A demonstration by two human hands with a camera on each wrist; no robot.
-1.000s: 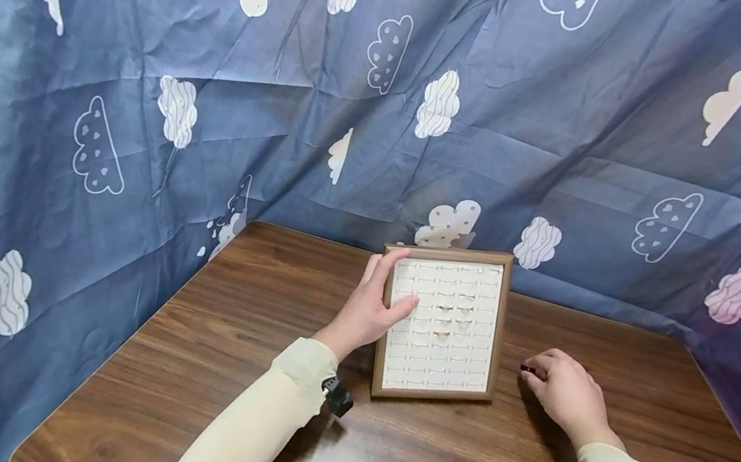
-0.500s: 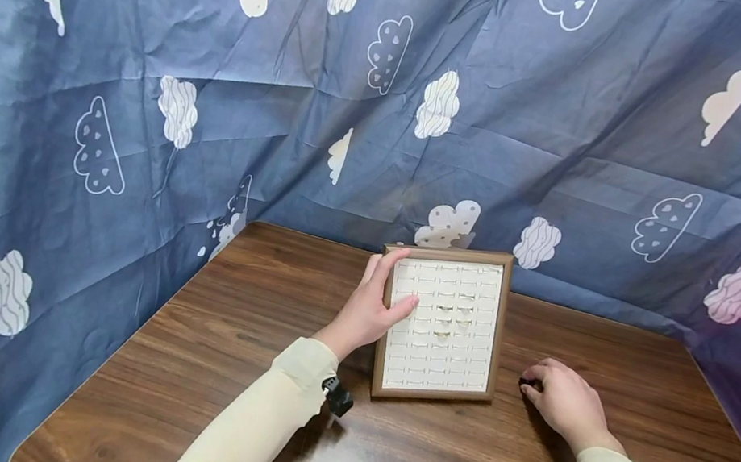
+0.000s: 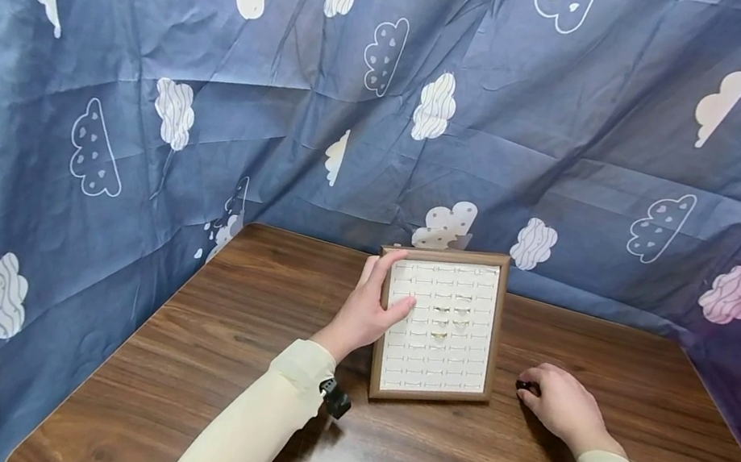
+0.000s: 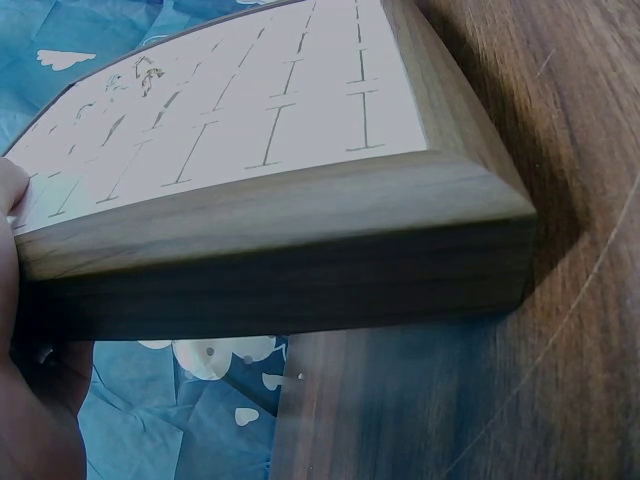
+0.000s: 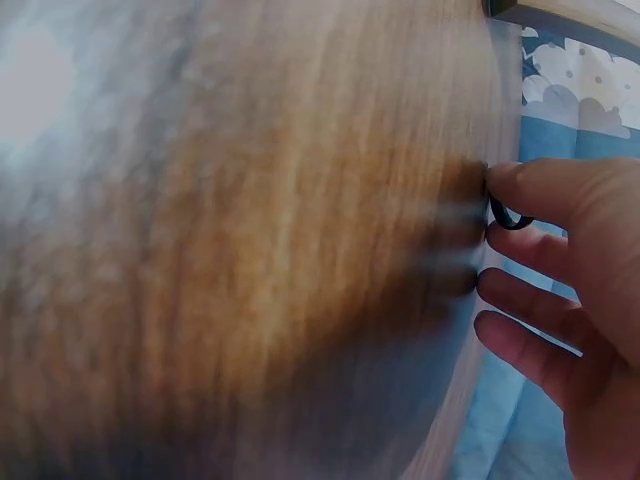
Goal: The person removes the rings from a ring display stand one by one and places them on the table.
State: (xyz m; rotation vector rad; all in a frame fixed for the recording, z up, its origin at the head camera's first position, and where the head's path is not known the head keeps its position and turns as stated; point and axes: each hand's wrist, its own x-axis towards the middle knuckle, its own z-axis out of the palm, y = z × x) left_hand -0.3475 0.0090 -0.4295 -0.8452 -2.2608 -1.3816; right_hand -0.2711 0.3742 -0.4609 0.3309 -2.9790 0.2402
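Note:
A ring display board (image 3: 436, 365) with a brown wooden frame and a white slotted pad stands tilted on the table. Several thin rings (image 3: 439, 335) sit in slots near its middle. My left hand (image 3: 364, 312) grips the board's left edge, thumb across the front and fingers over the upper corner; the left wrist view shows the frame's thick side (image 4: 290, 290) from below. To the right of the board, my right hand (image 3: 562, 402) pinches a black ring (image 5: 508, 215) between thumb and forefinger, low over the table. Its other fingers are bent with tips at the table surface.
A dark wood-grain table (image 3: 167, 393) lies beneath both hands. Behind it and along its left side hangs a blue curtain (image 3: 262, 41) with a cloud pattern. Each wrist bears a small black camera (image 3: 335, 398).
My right hand has come slightly toward me and lower with the black ring, then stayed nearly still. The left hand keeps its hold and the board has not moved.

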